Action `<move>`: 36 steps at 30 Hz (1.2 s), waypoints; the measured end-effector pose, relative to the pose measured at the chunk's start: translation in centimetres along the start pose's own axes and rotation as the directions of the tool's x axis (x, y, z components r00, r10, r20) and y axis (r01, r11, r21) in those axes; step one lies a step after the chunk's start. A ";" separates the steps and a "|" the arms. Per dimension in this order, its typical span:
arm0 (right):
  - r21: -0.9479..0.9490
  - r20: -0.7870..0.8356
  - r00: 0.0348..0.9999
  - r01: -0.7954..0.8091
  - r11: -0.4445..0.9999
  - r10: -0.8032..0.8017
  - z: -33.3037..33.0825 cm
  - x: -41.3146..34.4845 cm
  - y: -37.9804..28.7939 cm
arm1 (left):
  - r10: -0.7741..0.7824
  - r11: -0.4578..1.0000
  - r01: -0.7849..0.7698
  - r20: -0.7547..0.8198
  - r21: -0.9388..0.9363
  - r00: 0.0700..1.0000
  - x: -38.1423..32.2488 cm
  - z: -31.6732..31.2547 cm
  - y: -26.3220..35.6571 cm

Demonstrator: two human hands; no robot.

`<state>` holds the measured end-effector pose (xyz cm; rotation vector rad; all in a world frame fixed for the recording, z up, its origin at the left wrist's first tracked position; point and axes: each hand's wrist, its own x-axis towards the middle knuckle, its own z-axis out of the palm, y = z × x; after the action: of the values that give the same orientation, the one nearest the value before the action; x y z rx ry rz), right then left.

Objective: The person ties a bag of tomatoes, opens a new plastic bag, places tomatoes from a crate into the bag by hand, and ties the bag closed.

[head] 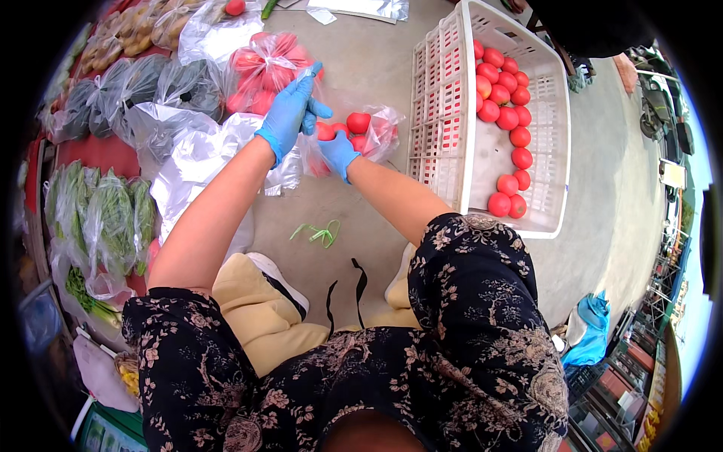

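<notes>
A clear plastic bag (377, 141) with several red tomatoes (358, 122) lies on the concrete floor in front of me. My right hand (339, 153), in a blue glove, grips the near side of this bag, its fingertips partly hidden against the tomatoes. Just left of it is my left hand (291, 116), also gloved in blue, with the index finger stretched forward and other fingers curled. Whether film is pinched in those curled fingers cannot be made out. Beyond the left hand sits a fuller, knotted bag of tomatoes (270, 62).
A white plastic crate (470, 113) with loose tomatoes (507, 117) stands at right. Loose plastic bags (192, 152) spread on the left, beside bagged green vegetables (113, 212) and dark bagged produce (189, 85). Green ties (323, 233) lie between my feet and hands.
</notes>
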<state>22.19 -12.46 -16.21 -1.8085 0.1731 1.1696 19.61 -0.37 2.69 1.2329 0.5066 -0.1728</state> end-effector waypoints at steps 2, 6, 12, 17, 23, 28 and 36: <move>-0.247 -0.059 0.991 0.099 0.964 -0.117 2.2 -0.6 0.1 | -0.022 0.999 0.019 0.091 0.040 0.996 -0.4 -1.0 0.1; -0.554 -0.047 0.951 0.228 0.800 -0.304 2.2 -2.4 -1.3 | -0.038 0.998 0.026 0.191 0.065 0.981 0.2 -0.9 0.7; -0.694 0.084 0.901 0.359 0.624 -0.425 -3.5 -5.7 -5.8 | -0.066 0.998 0.070 0.258 -0.006 0.964 1.1 2.5 1.6; -0.641 0.229 0.630 0.671 0.372 -0.743 -13.5 -20.0 -12.6 | -0.131 0.991 0.122 0.224 0.051 0.966 1.4 3.8 1.3; -0.796 -0.141 0.828 0.231 0.560 -0.543 -33.7 -27.4 -4.3 | -0.150 0.987 0.132 0.218 0.094 0.965 2.1 6.6 0.6; -1.000 0.003 0.978 0.009 0.026 -0.209 -37.9 -24.8 5.9 | -0.165 0.982 0.149 0.150 0.114 0.975 2.6 7.5 -0.1; -0.961 -0.103 0.976 -0.049 -0.272 0.190 -34.2 -21.5 3.2 | -0.142 0.986 0.130 0.119 0.108 0.983 3.0 6.5 0.2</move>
<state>30.82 -47.71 1.79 -3.2320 -1.1608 1.7325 24.18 -5.92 3.05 1.2764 0.4769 -0.3942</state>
